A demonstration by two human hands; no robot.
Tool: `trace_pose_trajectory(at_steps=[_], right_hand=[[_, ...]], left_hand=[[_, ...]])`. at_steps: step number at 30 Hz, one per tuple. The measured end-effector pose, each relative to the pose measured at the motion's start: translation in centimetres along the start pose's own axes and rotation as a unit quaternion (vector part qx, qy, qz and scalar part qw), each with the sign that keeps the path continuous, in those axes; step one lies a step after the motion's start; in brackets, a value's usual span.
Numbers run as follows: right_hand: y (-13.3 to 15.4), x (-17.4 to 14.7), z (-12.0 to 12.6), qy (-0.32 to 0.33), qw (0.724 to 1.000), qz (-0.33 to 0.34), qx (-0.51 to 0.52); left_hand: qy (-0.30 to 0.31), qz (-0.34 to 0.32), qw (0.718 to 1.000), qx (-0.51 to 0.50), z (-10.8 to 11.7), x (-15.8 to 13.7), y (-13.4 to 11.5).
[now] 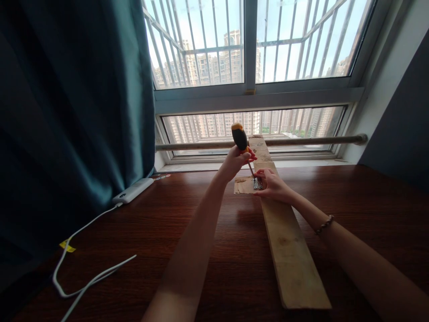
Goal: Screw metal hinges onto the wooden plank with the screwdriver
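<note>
My left hand (233, 162) is closed around the lower part of a screwdriver (239, 135) with a black and yellow handle. The tool leans slightly, its handle up and its shaft pointing down at a small metal hinge (256, 184). That hinge lies where a short wooden piece (243, 185) meets a long wooden board (291, 250). Thumb and fingers of my right hand (274, 187) grip about the hinge and hold it down against the wood. Whether the tip sits in a screw is too small to tell.
The dark wooden table (187, 214) reaches a window sill, with a metal rail (318, 141) in front of the glass. At the left are a blue curtain (110, 98), a white box-shaped device (134, 190), its white cable (90, 220) and a yellow tag (68, 246).
</note>
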State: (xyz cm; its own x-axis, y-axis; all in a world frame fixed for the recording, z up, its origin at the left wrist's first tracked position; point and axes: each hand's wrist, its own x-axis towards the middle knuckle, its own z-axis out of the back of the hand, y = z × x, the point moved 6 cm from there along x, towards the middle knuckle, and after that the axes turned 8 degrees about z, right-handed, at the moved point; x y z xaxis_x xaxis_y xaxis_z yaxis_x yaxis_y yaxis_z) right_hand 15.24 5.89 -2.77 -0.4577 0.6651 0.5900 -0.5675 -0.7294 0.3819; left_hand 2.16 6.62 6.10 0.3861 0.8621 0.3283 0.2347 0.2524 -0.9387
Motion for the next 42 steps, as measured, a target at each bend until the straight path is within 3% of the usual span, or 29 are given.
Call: trace_pose_trajectory(at_steps=[9,16,27,30,34,38,42], right_hand=[[0.4,0.1,0.1,0.006,1.0,0.005,-0.012],[0.6,0.2,0.1,0.013,0.999,0.007,-0.032],[0.3,0.2,0.1,0.012,0.999,0.009,-0.029],[0.2,0.1,0.1,0.005,1.0,0.007,-0.021],[0.2,0.1,0.0,0.002,1.0,0.012,-0.019],[0.3,0.2,0.0,0.008,1.0,0.014,-0.025],[0.3,0.1,0.0,0.01,1.0,0.013,-0.018]], left_hand=[[0.013,0.009,1.0,0.003,-0.1,-0.1,0.0],[-0.038,-0.025,0.998,0.033,-0.4,0.6,0.8],[-0.145,-0.147,0.95,0.236,0.6,-0.5,-1.4],[-0.112,-0.137,0.963,0.202,0.3,-0.3,-1.3],[-0.018,-0.098,0.987,0.122,-0.7,-0.1,-1.1],[0.08,-0.075,0.991,0.072,-1.7,-0.3,-0.8],[0.094,-0.079,0.992,0.033,-1.9,-0.3,-1.0]])
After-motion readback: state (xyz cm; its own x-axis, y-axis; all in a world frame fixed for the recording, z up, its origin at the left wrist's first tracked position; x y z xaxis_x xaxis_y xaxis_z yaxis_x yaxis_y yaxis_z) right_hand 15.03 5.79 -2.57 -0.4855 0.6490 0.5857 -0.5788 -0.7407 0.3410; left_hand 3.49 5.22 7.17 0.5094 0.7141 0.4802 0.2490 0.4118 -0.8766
